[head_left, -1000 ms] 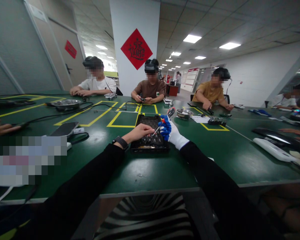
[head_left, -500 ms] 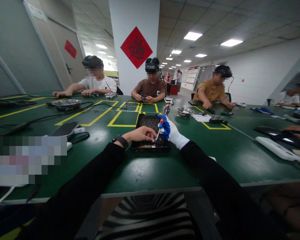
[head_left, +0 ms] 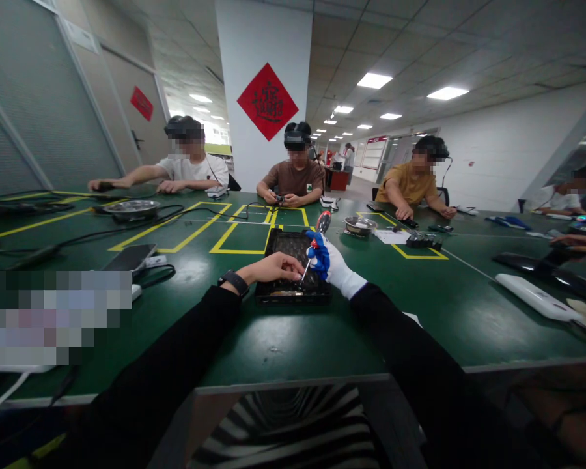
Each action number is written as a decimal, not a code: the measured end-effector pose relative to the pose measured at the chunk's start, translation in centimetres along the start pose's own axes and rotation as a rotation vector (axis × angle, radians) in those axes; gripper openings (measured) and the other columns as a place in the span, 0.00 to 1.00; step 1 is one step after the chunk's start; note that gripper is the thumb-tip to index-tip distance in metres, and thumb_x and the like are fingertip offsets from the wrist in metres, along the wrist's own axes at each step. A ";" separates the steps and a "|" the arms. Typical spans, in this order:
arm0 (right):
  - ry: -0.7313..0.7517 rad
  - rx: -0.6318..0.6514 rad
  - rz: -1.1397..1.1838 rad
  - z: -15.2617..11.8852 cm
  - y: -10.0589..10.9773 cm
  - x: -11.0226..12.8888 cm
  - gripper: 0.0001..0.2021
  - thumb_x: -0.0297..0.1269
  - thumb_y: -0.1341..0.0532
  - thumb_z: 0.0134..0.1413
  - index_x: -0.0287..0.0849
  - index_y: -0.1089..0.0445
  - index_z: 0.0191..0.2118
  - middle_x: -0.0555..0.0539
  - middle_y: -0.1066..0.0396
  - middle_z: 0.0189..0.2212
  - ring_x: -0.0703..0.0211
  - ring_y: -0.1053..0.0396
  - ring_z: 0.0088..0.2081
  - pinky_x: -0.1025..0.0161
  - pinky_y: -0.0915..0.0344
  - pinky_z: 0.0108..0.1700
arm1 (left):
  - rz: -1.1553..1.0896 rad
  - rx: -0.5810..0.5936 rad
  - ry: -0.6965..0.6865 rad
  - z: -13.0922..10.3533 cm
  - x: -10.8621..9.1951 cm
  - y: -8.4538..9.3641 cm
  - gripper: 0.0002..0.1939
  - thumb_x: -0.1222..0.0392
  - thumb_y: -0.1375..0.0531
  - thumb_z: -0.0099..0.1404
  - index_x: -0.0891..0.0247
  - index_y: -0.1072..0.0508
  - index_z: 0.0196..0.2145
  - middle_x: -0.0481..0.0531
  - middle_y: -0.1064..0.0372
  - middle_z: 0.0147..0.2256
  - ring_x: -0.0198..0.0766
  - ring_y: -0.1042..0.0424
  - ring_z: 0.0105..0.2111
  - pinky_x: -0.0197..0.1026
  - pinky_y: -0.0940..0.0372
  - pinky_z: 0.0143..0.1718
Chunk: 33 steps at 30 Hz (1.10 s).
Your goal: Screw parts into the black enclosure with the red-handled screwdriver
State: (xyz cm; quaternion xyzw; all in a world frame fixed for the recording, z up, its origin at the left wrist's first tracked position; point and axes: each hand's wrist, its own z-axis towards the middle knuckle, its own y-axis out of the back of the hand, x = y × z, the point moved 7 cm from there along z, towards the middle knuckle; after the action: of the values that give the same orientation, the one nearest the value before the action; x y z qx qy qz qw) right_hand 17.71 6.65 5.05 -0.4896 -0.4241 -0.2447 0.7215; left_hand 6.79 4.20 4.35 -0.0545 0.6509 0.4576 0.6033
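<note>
A black open plastic casing lies on the green table in front of me, with a narrow brownish-gold strip along its near inner side. My right hand, in a white and blue glove, is closed round a screwdriver with a red and dark handle. Its thin shaft slants down to the left into the casing. Bare, with a dark watch on the wrist, my left hand reaches over the casing's left wall. Those fingers are bent together beside the screwdriver tip; anything between them is too small to make out.
Metal bowls stand beyond the casing. A phone and cables lie left, a white device right. A small circuit part sits near a paper sheet. Several co-workers in headsets sit round the table.
The view has tilted slightly, so the scene sits lower. The screwdriver tip has shifted a little left, and both my hands stay over the casing. The left co-worker's arm reaches farther out.
</note>
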 end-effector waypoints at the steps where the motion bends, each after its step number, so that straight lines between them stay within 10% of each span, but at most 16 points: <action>1: -0.001 0.004 -0.003 0.0 0.0 0.0 0.14 0.44 0.49 0.57 0.45 0.39 0.47 0.56 0.41 0.18 0.72 0.47 0.14 0.76 0.51 0.13 | 0.012 -0.010 -0.004 0.0 -0.1 0.1 0.18 0.53 0.37 0.52 0.67 0.25 0.38 0.51 0.29 0.30 0.32 0.34 0.29 0.35 0.40 0.33; 33: -0.116 -0.015 0.012 -0.3 0.3 -0.6 0.13 0.43 0.43 0.53 0.41 0.35 0.41 0.50 0.29 0.25 0.71 0.40 0.16 0.73 0.45 0.16 | 0.143 -0.051 -0.093 0.0 -0.4 0.2 0.18 0.50 0.39 0.54 0.71 0.24 0.31 0.54 0.27 0.30 0.35 0.31 0.31 0.36 0.38 0.36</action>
State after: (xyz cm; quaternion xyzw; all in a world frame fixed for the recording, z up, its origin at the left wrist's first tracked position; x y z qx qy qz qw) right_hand 17.71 6.44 4.35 -0.5110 -0.4601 -0.2149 0.6935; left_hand 6.79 4.13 4.84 -0.0017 0.6126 0.5179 0.5971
